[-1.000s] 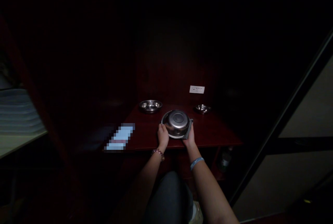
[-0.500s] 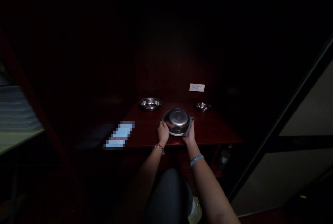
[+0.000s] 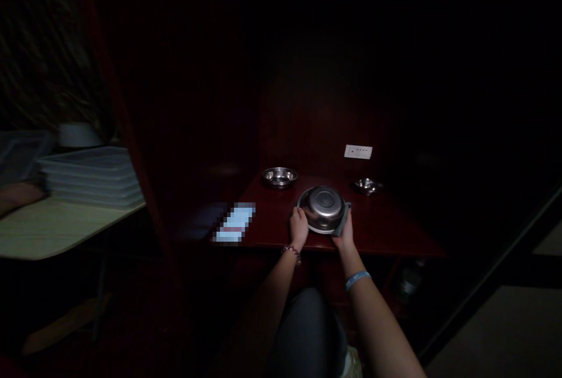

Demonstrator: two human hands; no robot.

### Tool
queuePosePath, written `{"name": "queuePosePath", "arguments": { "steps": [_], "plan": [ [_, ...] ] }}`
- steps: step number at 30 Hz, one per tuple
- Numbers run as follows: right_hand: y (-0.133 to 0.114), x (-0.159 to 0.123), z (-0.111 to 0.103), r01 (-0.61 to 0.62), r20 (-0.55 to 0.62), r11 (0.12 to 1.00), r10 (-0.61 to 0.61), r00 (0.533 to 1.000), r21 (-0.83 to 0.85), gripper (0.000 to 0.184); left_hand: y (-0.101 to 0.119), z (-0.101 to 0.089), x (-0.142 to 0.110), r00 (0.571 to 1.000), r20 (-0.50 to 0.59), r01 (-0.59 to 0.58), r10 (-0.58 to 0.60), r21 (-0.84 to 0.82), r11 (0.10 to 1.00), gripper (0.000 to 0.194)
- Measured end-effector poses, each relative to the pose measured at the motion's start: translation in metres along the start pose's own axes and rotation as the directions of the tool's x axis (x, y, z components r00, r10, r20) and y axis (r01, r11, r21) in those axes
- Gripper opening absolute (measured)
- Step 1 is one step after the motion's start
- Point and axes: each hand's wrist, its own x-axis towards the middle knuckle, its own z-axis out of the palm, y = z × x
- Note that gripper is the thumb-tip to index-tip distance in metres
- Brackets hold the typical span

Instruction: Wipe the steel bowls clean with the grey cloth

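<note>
A shiny metal bowl [image 3: 324, 207], bottom side up, is between my hands over the dark red desk [image 3: 386, 232]. My left hand [image 3: 299, 227] is closed on the near left of its rim. On the right side, my right hand [image 3: 345, 232] grips the bowl with a grey cloth [image 3: 342, 221] pressed against the rim. Behind the bowl to the left stands a shallow metal dish [image 3: 280, 178]. A smaller metal bowl [image 3: 369, 186] sits at the back right. The inside of the held bowl is hidden.
A blurred-out phone-like bright screen [image 3: 235, 223] lies at the desk's left. A white wall socket [image 3: 358, 151] is behind. Farther left, stacked clear plastic boxes [image 3: 92, 176] stand on a pale table [image 3: 65, 229], beside another person's arm [image 3: 20, 196]. A bottle [image 3: 410, 284] is under the desk.
The view has turned left, so the desk sits farther right and more of the pale table, boxes and another person's arm shows. My grip on the bowl looks the same.
</note>
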Motion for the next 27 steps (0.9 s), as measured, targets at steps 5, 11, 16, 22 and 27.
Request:
{"name": "queuePosePath", "arguments": {
  "steps": [5,11,16,22,27],
  "plan": [
    [0.0,0.0,0.003,0.025,0.031,0.999,-0.026,0.999,0.025,0.045,-0.001,-0.001,0.002,1.0,-0.013,0.001,-0.001,-0.01,1.0,0.023],
    [0.005,0.007,-0.002,0.021,0.048,0.999,-0.023,0.999,0.027,0.047,-0.006,0.001,0.006,1.0,-0.027,-0.002,0.002,-0.01,1.0,0.021],
    [0.006,0.01,-0.004,0.053,0.064,0.999,-0.054,0.996,0.012,0.047,-0.007,0.001,0.007,1.0,-0.008,0.0,0.0,-0.033,0.999,0.023],
    [0.004,0.006,-0.001,0.023,0.044,0.999,-0.025,0.999,0.04,0.049,-0.003,0.0,0.005,1.0,0.013,0.009,-0.009,0.004,1.0,0.023],
    [0.003,0.004,0.001,-0.018,0.052,0.997,0.014,0.999,0.079,0.049,-0.002,-0.001,0.005,1.0,0.018,0.002,-0.003,0.02,1.0,0.023]
  ]
}}
